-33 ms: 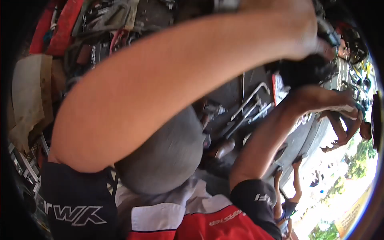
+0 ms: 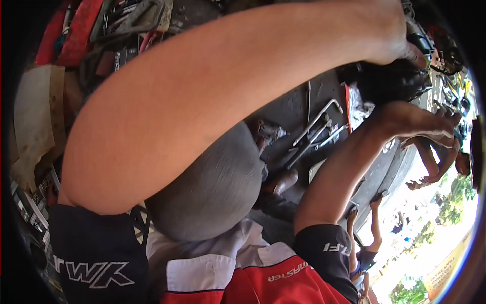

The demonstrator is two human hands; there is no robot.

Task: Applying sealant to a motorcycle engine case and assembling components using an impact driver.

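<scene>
Past the grey knee [image 2: 212, 187] and the wrenches [image 2: 316, 131] lying loose on the floor [image 2: 288, 109], both hands were mid-job on the black part [image 2: 390, 81]: left hand [image 2: 390, 30] clamped on top, right hand [image 2: 420, 121] under it, fingers half-curled, hold unclear.

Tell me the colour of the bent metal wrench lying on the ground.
Silver-grey, on the dark ground; the wrench shows best in the head view.

Left hand [image 2: 390, 28] at top on a machine part [image 2: 392, 81], right hand [image 2: 412, 121] just below it, bent metal wrenches [image 2: 316, 129] on the ground [image 2: 288, 109] left of the right forearm, knee [image 2: 212, 187] below them, another person [image 2: 435, 162] at right
</scene>
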